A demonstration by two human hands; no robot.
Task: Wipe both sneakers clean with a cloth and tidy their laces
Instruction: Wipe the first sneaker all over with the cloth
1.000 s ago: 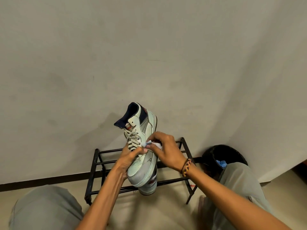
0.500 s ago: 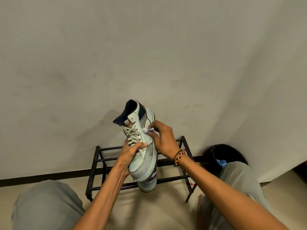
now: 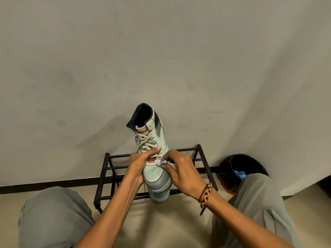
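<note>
- Left hand curled round sneaker, raised above black rack, toe toward camera.
- Right hand pinching white cloth against toe.
- Red tongue label too blurred to read.

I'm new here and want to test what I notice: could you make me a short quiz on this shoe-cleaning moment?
1. True or false: the left hand grips the sneaker with its thumb across the laces.
2. What does the right hand press against the sneaker?
A. a brush
B. a small white cloth
C. a sponge
3. Fill in: behind the sneaker stands a black metal ____ against the wall.

Key:
1. True.
2. B; its fingers pinch the cloth near the bottom of the laces.
3. Rack.
</note>
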